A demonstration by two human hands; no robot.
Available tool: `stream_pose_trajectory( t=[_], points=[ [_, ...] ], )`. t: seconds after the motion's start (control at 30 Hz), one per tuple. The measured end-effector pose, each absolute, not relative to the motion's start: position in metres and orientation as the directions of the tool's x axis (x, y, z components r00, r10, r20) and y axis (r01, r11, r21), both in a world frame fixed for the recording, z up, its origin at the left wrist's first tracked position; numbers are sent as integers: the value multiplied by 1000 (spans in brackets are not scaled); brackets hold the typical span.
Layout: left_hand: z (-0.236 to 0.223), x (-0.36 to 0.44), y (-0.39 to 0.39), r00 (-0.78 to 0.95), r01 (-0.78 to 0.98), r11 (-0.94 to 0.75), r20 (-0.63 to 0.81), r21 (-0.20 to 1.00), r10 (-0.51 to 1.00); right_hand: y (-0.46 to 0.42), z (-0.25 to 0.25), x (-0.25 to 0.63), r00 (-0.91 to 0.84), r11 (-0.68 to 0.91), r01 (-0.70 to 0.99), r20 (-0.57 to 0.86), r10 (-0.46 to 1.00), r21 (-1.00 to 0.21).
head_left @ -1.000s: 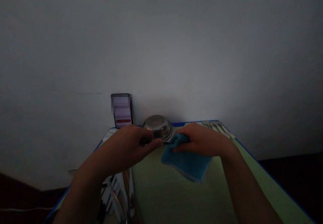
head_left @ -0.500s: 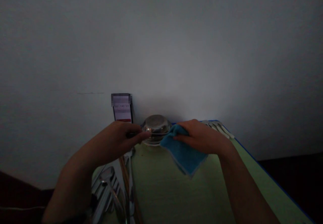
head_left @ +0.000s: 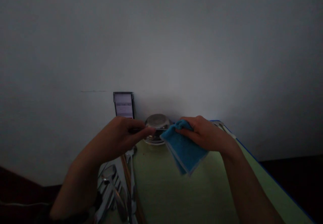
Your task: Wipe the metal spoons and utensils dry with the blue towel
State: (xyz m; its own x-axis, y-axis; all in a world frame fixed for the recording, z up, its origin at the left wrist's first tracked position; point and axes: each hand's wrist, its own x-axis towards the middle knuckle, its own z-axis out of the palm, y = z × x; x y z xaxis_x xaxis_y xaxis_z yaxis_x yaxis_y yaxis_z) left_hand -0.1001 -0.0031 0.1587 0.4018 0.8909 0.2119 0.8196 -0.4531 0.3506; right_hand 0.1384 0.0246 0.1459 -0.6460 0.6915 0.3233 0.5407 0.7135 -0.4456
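My left hand (head_left: 128, 134) pinches one end of a thin metal utensil (head_left: 163, 129) between thumb and fingers. A narrow stretch of it shows between my hands, and its kind cannot be made out. Gathered in my right hand (head_left: 204, 133) is a blue cloth (head_left: 188, 153), bunched at the utensil's other end and hanging down in a corner. Just behind my hands, an upturned metal bowl (head_left: 157, 119) rests on a stack of dishes (head_left: 155, 143) by the wall.
A phone (head_left: 124, 106) leans against the wall. On the green tabletop (head_left: 176, 193), at left, lie a ladle (head_left: 111, 173), several utensils and wooden chopsticks (head_left: 128, 170). Several pale-handled utensils (head_left: 225, 129) lie at the far right, near the blue edge.
Both hands have shifted slightly right and up in view, with the cloth and utensil still held. The camera view has shifted a little. The phone screen shows different content.
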Motion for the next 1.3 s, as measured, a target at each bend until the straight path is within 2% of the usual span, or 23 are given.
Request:
stream_pose_trajectory(
  t=[0.17,0.23,0.37,0.47,0.67,1.3],
  points=[
    [159,-94,-7,480,786,-521,203,334,854,24,149,146,-744,649,461,135,655,-606],
    [160,-91,-9,486,796,-532,219,287,846,24,149,147,-746,630,450,122,655,-633],
    [161,-87,-11,479,832,-526,252,174,841,25,149,144,-720,651,476,163,674,-591],
    [163,-87,-13,466,849,-510,257,138,846,24,149,140,-698,669,512,193,689,-539],
    [165,-86,-15,446,852,-499,279,159,851,23,148,138,-698,689,518,216,683,-507],
    [160,-82,-13,457,857,-498,249,131,854,21,149,140,-689,649,567,140,711,-507]
  ],
)
